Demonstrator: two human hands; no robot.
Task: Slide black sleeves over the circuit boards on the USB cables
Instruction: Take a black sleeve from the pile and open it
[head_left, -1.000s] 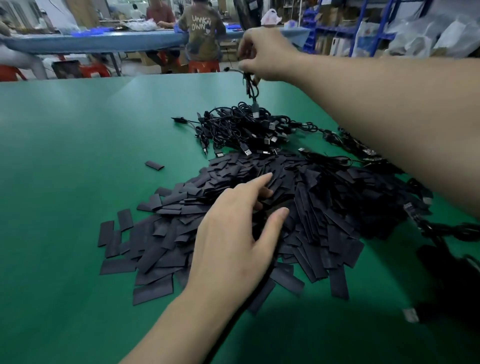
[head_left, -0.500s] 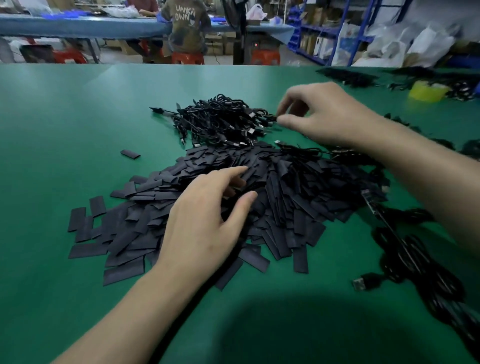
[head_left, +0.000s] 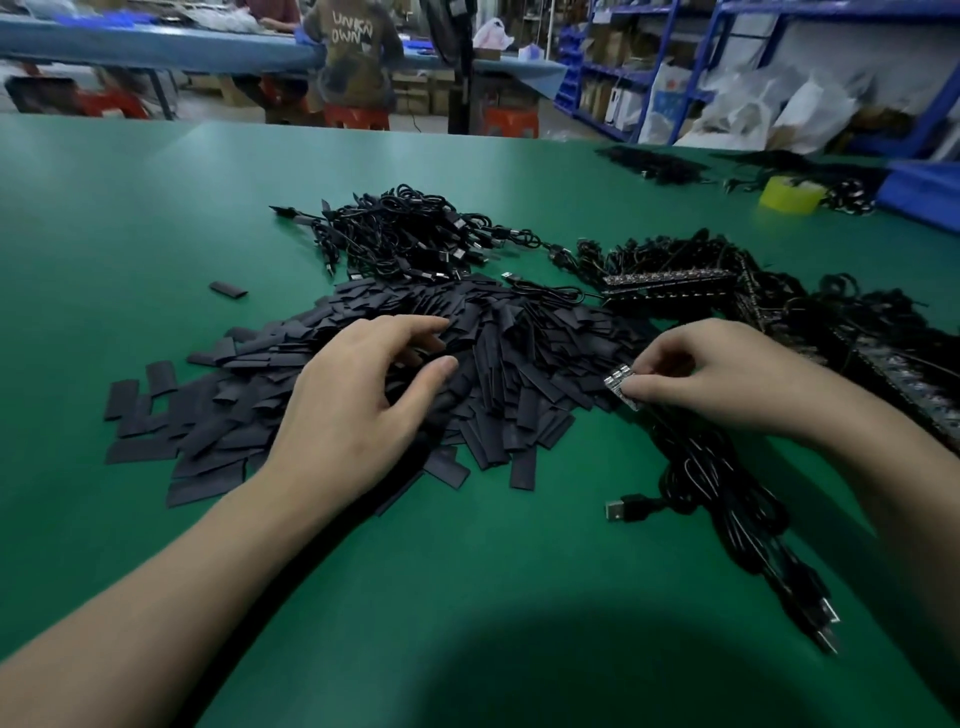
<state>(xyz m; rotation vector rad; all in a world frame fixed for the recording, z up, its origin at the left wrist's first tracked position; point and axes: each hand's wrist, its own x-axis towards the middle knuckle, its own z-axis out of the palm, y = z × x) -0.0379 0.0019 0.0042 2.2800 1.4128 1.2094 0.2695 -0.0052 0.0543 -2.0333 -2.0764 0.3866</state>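
Observation:
A heap of flat black sleeves lies in the middle of the green table. My left hand rests on the heap with its fingers spread and slightly bent over the sleeves. My right hand pinches a small circuit board at the heap's right edge. The board's black USB cable trails toward me, ending in a USB plug. I cannot tell whether the left fingers grip a sleeve.
A tangle of black cables lies behind the heap. Rows of circuit boards with cables stretch along the right. A yellow tape roll and a blue bin stand at the far right. One loose sleeve lies apart at left.
My right hand has come from the far cable pile toward me and now holds a circuit board at the heap's right edge. My left hand has stayed on the sleeves.

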